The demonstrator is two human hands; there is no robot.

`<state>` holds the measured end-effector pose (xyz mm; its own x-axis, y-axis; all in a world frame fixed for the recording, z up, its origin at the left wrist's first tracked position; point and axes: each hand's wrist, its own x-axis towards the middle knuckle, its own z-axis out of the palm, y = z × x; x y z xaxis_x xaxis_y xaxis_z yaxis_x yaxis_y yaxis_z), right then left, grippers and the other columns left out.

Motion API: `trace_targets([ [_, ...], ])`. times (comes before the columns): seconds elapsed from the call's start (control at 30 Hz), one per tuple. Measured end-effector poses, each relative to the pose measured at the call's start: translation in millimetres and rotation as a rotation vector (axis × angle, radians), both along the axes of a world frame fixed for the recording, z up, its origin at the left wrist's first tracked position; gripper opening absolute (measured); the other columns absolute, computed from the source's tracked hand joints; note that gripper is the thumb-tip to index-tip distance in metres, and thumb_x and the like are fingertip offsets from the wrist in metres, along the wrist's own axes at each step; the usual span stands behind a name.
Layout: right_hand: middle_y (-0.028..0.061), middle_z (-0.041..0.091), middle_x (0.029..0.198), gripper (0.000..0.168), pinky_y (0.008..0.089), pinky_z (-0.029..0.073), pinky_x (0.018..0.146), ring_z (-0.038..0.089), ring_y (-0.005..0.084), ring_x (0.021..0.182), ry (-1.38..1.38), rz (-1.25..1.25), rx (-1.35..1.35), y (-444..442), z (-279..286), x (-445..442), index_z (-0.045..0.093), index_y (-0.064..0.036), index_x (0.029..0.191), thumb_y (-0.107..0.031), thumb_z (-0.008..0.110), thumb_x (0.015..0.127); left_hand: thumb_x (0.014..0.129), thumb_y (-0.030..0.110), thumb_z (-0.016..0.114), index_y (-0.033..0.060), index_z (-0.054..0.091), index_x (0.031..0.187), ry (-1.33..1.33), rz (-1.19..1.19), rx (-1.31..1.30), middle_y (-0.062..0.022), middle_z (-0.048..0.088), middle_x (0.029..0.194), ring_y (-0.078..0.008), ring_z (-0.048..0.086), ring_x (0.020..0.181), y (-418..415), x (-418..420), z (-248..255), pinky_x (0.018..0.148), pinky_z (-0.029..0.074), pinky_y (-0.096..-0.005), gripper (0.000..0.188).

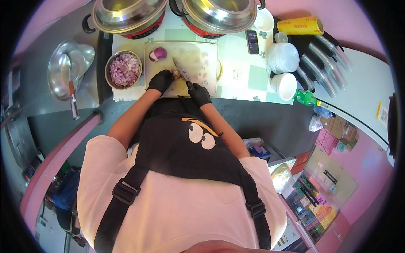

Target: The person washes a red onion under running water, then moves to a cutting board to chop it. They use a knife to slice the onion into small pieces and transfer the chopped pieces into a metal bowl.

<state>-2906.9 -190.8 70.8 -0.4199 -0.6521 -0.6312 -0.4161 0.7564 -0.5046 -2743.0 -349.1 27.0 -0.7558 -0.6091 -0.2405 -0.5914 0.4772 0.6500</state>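
Note:
My right hand [199, 94], in a black glove, grips the handle of a kitchen knife [181, 68] whose blade points up and left over a white cutting board [190, 46]. At the blade's left side, brownish chopped bits [177, 75] lie on the board, and the fingers of my left hand [161, 82], also black-gloved, are beside them; whether they pinch any is too small to tell. A partly peeled red onion [158, 54] rests at the board's upper left. Left of the board stands a metal bowl of diced red onion [125, 69]. Small scraps are scattered over the board's right half.
Two lidded metal pots [129, 19] on red cookers stand behind the board. To the right are a phone [252, 42], plastic containers [282, 58], white bowls [284, 86], a green bottle [305, 97] and stacked cups. Metal basins with a ladle [71, 72] lie far left.

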Motion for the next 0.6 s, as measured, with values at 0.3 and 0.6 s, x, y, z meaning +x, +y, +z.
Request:
trace_targets([
  [0.3, 0.0147, 0.066, 0.071, 0.041, 0.0431, 0.05, 0.054, 0.066, 0.032, 0.063, 0.367, 0.508, -0.331, 7.9, 49.4, -32.8, 0.064, -0.012, 0.092, -0.052, 0.055, 0.087, 0.081, 0.015, 0.067, 0.0064, 0.062, 0.104, 0.485, 0.198, -0.419, -0.0148, 0.062, 0.1, -0.0331, 0.06, 0.095, -9.8, -9.9, 56.2, 0.082, 0.05, -0.0401, 0.025],
  [0.6, 0.0092, 0.064, 0.071, 0.028, 0.0402, 0.049, 0.052, 0.065, 0.0268, 0.062, 0.465, 0.665, -0.305, 10.5, 81.5, -37.0, 0.063, -0.013, 0.091, -0.041, 0.06, 0.086, 0.086, 0.031, 0.059, 0.0072, 0.053, 0.128, 0.13, -0.198, -0.256, -0.0207, 0.047, 0.134, -0.0365, 0.04, 0.128, -3.8, -83.9, 43.0, 0.112, 0.026, -0.0457, 0.049],
])
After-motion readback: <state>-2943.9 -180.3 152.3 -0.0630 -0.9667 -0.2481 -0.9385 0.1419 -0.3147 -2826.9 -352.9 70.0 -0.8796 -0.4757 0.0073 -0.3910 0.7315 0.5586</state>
